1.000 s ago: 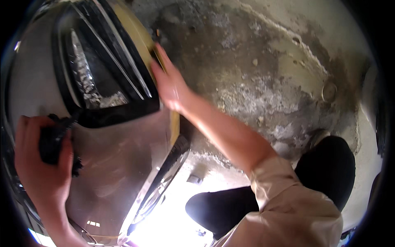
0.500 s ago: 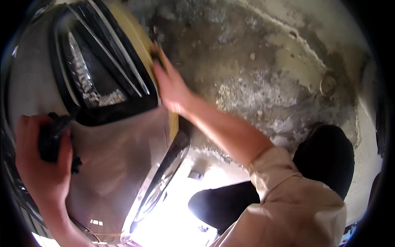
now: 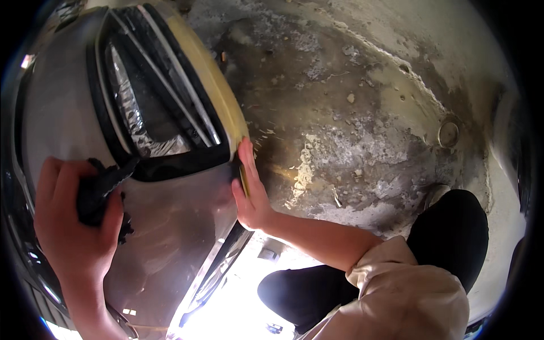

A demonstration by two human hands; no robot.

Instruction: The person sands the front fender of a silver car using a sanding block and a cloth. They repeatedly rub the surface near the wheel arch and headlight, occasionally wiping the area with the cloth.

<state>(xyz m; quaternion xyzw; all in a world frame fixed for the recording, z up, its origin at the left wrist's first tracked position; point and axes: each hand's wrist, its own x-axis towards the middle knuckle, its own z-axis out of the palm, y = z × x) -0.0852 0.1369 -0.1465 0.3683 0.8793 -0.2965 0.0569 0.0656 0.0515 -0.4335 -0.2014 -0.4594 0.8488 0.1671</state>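
Observation:
A brown-silver car panel (image 3: 153,238) has a black-framed window opening (image 3: 152,102) with crumpled silvery material and metal strips inside. A yellowish band (image 3: 211,85) runs along the panel's right edge. My left hand (image 3: 76,215) grips a black crumpled cloth or rag (image 3: 96,198) against the panel below the window. My right hand (image 3: 252,198) presses a thin yellow pad (image 3: 245,180) flat on the edge beside the window's lower right corner, mostly hiding the pad behind the fingers.
A stained, rough concrete floor (image 3: 340,113) lies right of the car, with a round fitting (image 3: 447,133) set in it. My dark-clad knees (image 3: 445,232) are at lower right. Bright glare washes out the bottom middle.
My right hand has moved down along the edge from beside the upper window to its lower corner. My left hand and rag appear slightly farther right in the picture, with the panel.

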